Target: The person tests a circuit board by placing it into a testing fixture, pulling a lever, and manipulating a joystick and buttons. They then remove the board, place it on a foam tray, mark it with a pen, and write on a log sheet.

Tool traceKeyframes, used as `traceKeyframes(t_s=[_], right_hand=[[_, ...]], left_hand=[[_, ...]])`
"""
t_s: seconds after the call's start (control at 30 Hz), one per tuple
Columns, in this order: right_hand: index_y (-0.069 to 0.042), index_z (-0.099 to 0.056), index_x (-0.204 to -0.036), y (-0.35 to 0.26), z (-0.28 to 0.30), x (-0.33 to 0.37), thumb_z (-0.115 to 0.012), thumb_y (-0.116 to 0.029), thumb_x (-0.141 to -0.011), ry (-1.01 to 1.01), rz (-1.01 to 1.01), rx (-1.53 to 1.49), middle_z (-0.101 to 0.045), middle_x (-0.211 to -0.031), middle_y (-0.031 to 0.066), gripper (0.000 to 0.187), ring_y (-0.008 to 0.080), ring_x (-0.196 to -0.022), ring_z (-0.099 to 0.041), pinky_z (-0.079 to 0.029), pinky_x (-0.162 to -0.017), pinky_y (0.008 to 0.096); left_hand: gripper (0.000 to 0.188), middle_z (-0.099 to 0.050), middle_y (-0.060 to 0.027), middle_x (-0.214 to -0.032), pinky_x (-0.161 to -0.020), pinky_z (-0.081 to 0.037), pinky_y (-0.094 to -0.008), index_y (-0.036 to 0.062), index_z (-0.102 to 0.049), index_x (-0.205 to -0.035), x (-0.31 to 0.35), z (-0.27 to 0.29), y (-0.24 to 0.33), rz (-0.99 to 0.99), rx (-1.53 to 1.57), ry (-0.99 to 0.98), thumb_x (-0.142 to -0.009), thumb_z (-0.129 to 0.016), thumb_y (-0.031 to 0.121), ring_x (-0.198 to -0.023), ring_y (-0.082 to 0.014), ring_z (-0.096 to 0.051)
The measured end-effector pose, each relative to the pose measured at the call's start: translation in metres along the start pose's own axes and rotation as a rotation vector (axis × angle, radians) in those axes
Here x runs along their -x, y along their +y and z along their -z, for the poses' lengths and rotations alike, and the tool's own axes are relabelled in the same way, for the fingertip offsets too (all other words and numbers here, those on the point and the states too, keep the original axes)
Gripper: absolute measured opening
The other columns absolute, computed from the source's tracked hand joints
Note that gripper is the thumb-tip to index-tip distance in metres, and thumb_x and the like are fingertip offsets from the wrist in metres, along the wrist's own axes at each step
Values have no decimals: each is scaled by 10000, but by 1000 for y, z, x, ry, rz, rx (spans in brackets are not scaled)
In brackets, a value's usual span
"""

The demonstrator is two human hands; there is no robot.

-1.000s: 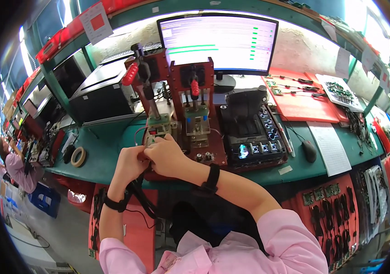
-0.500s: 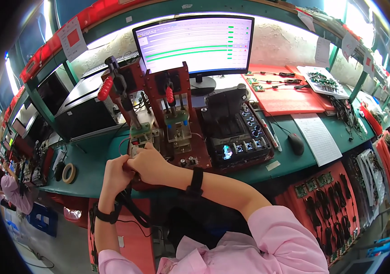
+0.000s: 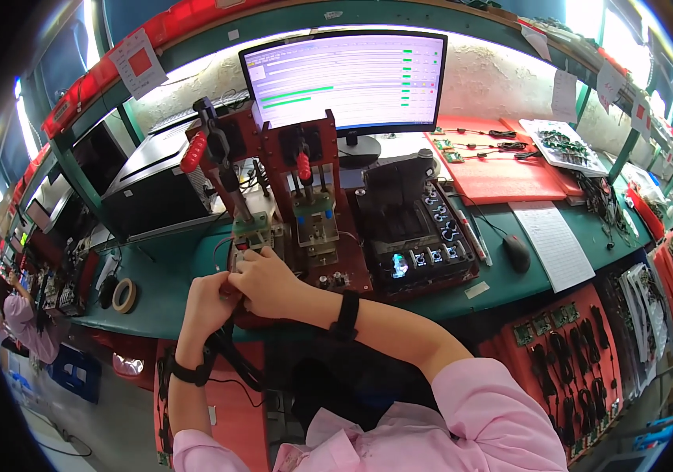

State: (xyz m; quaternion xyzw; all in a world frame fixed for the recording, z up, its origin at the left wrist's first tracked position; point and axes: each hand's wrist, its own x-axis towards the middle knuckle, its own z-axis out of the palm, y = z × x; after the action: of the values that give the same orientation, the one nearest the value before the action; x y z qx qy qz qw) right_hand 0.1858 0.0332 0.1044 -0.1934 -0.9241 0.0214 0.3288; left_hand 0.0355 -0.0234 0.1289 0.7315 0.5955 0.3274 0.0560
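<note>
My left hand and my right hand meet at the front of the left clamp fixture, fingers closed and thumbs together. Below the left hand hangs a black cable, its upper end running up into that hand's grip. The right fingers are bent at the fixture's front edge, and whatever they pinch is hidden. The left fixture has a red-handled toggle clamp over a small green board. Beside it stands a second clamp fixture, also with a red handle.
A black test box with its lid raised stands right of the fixtures, before a monitor. Further right are a mouse, a paper sheet and red foam. A tape roll lies left. Foam with cables sits lower right.
The view has shifted slightly. My right fingers have bent and drawn back a little from the fixture. On the monitor, the long green bars have become shorter.
</note>
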Motion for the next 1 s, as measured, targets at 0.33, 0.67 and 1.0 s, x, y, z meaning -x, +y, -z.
traceKeyframes(t_s=[0.33, 0.67, 1.0], right_hand=[[-75, -593, -792, 0, 0, 0, -653, -145, -654, -47, -8, 18, -638, -809, 51, 166, 248, -890, -570, -388, -777, 393], [-82, -599, -768, 3, -2, 2, -648, -139, -652, -59, -6, -10, -637, -807, 37, 138, 243, -876, -564, -390, -777, 382], [-83, -639, -831, -1, 2, 15, -623, -141, -690, 35, -97, -104, -609, -930, 40, 153, 237, -959, -521, -384, -802, 370]], left_hand=[[91, -610, -192, -682, -562, -477, -339, -11, -636, -739, -1, 3, 5, 36, -179, -4, -675, -666, 45, -641, -320, -637], [87, -623, -181, -688, -576, -489, -341, -3, -653, -755, 5, 5, 12, 68, -104, 11, -675, -655, 31, -654, -321, -638], [277, -624, -132, -986, -871, -420, -424, 58, -672, -959, 39, 7, 32, -139, -419, 72, -686, -690, 103, -993, -302, -558]])
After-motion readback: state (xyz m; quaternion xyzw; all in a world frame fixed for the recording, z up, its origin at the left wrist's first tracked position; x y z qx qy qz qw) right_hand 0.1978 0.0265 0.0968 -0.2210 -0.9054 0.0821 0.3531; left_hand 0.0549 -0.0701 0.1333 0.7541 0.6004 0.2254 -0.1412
